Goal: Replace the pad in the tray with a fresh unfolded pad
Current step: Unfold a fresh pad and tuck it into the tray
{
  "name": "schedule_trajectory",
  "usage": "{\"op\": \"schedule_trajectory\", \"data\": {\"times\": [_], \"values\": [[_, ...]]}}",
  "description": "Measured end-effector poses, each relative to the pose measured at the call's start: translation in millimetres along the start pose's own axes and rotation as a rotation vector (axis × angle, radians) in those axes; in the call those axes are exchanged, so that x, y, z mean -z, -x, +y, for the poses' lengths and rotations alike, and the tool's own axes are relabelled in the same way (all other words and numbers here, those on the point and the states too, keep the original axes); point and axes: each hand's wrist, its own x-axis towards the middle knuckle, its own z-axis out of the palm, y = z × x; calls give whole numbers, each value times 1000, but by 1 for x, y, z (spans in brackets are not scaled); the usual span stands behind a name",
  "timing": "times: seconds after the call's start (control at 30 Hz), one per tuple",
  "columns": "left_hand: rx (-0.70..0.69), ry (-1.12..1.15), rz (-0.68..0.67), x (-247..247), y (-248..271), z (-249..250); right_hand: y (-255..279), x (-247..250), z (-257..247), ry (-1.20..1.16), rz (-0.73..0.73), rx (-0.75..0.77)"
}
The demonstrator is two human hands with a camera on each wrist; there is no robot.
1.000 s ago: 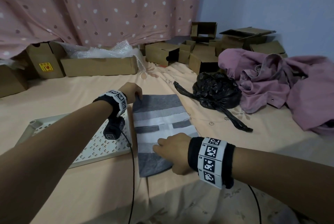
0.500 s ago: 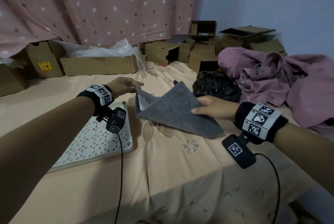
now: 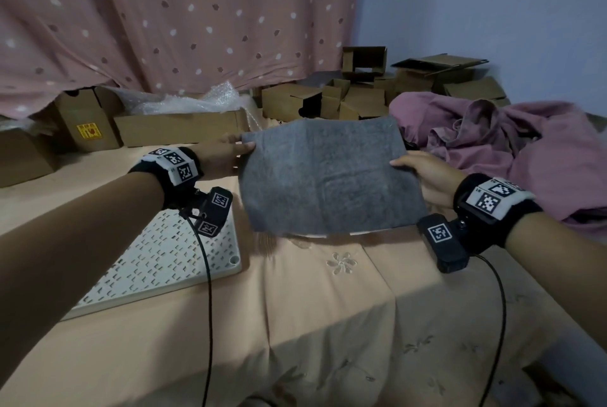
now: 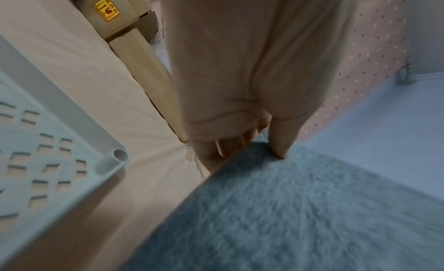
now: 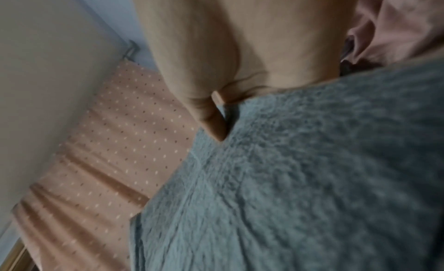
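Peach bedsheet (image 3: 328,324) fills the near ground, with the pink dotted curtain (image 3: 170,12) hanging behind it. Purple clothing (image 3: 525,150) is heaped at the right, and cardboard boxes (image 3: 177,127) line the far edge of the bed. Left of centre lies the white perforated tray (image 3: 157,262), flat on the sheet and bare. And there's the grey pad (image 3: 328,176), up in the air, spread flat between both hands, just right of the tray and above the bed. Left hand (image 3: 226,153) pinches the pad's left edge, thumb on top and fingers (image 4: 230,148) beneath. Right hand (image 3: 427,173) grips the right edge, thumb pressed on the fuzzy top face, the fingers under the pad out of sight.
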Motion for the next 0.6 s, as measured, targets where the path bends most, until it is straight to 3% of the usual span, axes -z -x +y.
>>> {"op": "schedule_trajectory", "data": {"times": [0.07, 0.27, 0.4, 0.5, 0.6], "values": [[55, -13, -9, -7, 4, 1, 0, 7, 5, 17, 24, -52], [269, -188, 238, -35, 9, -25, -4, 23, 48, 342, 151, -235], [406, -161, 91, -44, 15, -51, 0, 30, 69, 437, 114, -284], [447, -216, -63, -48, 27, -56, 5, 32, 73, 356, 63, -291], [462, -206, -128, -55, 39, -55, 5, 32, 76, 376, 59, -276]]}}
